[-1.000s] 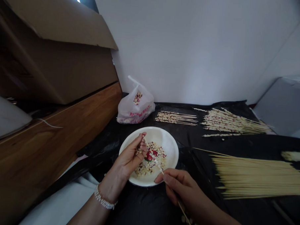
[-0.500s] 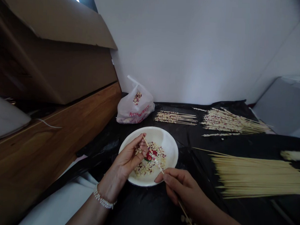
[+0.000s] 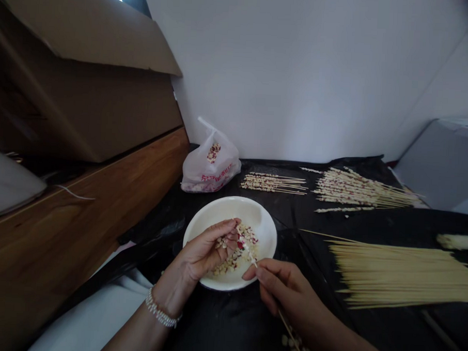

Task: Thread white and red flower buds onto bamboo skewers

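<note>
Over the white bowl (image 3: 255,213), the left hand (image 3: 207,249) pinched kernels at the tip of a thin skewer (image 3: 249,255), which the right hand (image 3: 283,289) gripped just beside the bowl. Bare sticks (image 3: 400,276) lay right of the bowl, a plastic bag (image 3: 211,167) behind it.

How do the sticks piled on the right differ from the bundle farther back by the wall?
The near bamboo skewers are bare and pale yellow; the far skewer bundle is threaded with white and reddish pieces. The near ones lie parallel; the far bundle fans out. Both rest on the black sheet.
</note>
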The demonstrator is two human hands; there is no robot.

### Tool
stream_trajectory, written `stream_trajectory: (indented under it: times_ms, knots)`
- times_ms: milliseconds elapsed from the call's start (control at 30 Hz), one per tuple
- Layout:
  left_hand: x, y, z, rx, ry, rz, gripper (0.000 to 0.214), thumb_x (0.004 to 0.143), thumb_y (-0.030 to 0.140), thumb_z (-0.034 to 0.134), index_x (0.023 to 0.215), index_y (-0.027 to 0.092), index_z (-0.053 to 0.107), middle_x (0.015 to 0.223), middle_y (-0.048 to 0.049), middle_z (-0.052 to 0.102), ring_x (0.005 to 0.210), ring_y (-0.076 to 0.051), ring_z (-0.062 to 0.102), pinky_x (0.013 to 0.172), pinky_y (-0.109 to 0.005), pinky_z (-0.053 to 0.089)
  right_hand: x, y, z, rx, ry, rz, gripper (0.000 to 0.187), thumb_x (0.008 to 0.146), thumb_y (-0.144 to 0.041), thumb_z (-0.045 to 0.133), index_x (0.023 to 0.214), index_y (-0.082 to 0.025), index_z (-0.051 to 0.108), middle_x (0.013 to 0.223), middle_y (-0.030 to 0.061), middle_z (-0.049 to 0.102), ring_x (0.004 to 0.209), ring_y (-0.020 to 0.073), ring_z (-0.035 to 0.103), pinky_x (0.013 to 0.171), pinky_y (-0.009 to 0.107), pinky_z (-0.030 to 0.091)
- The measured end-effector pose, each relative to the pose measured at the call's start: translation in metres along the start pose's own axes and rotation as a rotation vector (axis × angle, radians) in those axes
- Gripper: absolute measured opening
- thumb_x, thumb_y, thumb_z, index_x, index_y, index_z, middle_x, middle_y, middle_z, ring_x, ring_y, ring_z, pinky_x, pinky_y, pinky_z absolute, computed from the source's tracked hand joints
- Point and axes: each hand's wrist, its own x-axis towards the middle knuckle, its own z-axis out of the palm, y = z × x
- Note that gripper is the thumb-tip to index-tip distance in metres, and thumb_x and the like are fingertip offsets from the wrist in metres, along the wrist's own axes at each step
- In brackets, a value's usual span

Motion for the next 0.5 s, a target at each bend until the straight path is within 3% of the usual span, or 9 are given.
stream_trajectory:
  times_ms: [300, 500]
  knots:
    - [0.0029, -0.0002, -0.0052, 0.096, -0.01, 0.013, 0.009, 0.077, 0.003, 0.077, 0.084, 0.008, 0.074, 0.07, -0.0038, 0.071, 0.057, -0.01, 0.064, 0.058, -0.018, 0.056, 0.0004, 0.006, -0.0002, 0.004, 0.001, -0.004, 0.042, 0.092, -0.056, 0.059, 0.088, -0.017, 0.073, 0.045, -0.008, 0.042, 0.043, 0.0099, 0.028, 0.049, 0.028, 0.017]
    - [0.0032, -0.0038, -0.0087, 0.128, -0.058, -0.016, 0.022, 0.071, 0.008, 0.085, 0.09, 0.009, 0.075, 0.079, -0.0055, 0.075, 0.061, -0.011, 0.067, 0.058, -0.018, 0.056, 0.0009, 0.0042, -0.0006, 0.019, 0.007, -0.004, 0.042, 0.091, -0.057, 0.06, 0.086, -0.016, 0.073, 0.044, -0.0079, 0.043, 0.043, 0.0098, 0.028, 0.049, 0.027, 0.017]
